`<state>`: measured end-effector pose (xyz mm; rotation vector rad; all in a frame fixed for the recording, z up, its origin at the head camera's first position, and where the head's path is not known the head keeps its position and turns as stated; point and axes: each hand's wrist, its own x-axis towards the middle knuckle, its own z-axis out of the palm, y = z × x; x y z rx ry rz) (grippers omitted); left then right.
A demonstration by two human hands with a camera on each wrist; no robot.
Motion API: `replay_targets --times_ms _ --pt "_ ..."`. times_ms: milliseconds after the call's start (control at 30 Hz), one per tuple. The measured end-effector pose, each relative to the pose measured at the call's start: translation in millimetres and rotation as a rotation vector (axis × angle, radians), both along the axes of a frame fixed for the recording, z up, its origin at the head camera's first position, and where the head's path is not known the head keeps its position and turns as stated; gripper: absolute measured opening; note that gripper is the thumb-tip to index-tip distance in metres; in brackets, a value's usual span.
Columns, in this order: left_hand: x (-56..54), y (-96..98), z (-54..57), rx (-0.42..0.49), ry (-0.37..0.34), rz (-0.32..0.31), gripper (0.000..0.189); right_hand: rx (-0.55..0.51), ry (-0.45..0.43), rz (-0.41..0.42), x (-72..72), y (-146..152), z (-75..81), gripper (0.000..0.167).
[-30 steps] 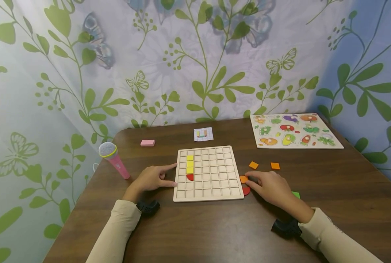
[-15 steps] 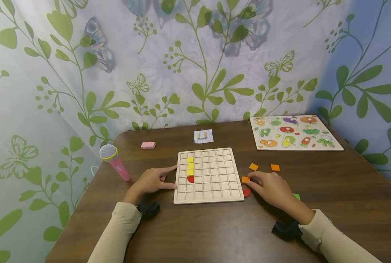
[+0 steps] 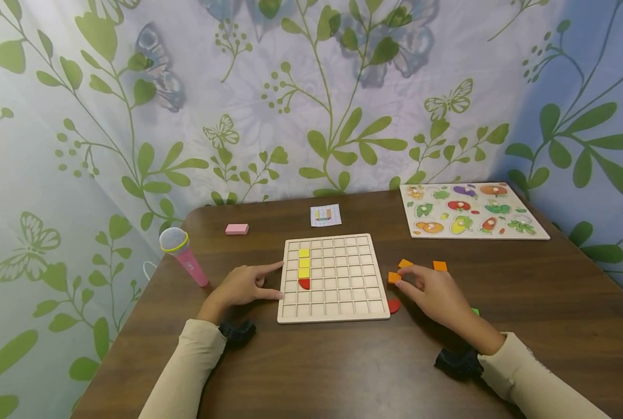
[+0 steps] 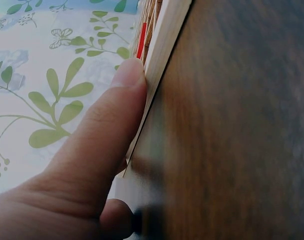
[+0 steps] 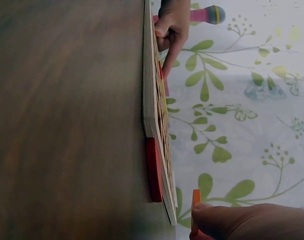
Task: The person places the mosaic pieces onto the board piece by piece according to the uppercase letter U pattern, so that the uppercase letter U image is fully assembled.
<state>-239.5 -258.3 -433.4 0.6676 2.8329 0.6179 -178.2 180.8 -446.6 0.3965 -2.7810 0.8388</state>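
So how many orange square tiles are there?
3: one orange tile pinched in the right hand, a second tile just beyond it, a third tile farther right. Others could be hidden beneath that hand.

Right of the grid board, the right hand partly covers its pinched orange tile — and leaves only a sliver of a green piece showing. Beyond the board, the card bears details too small to read; nearer than the board, both sleeves run out of view.
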Motion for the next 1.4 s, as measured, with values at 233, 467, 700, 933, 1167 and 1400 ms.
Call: replay_targets --times_ms 233,467,700,933,1167,1400 --pt "-1.2 -1.1 -1.8 0.003 -0.003 0.002 0.085 -0.029 0.012 0.007 1.9 -3 3.9 0.033" --pt "-2.6 -1.5 -1.7 -0.003 0.001 0.006 0.085 -0.048 0.038 0.072 4.6 -12 9.8 0.027" --pt "-1.2 -1.2 -2.7 0.003 -0.005 0.008 0.085 -0.02 0.026 0.119 3.5 -28 12.8 0.027" --pt "0.2 -1.3 -3.0 0.004 -0.001 0.01 0.085 -0.013 0.028 0.12 0.7 -34 11.3 0.029" --pt "0.1 -1.2 -2.5 0.009 -0.004 0.012 0.085 -0.02 0.015 0.127 0.1 -36 11.3 0.03" --pt "-0.7 -1.1 -2.3 -0.001 -0.002 0.01 0.085 -0.05 0.028 0.161 -0.4 -43 12.6 0.025"
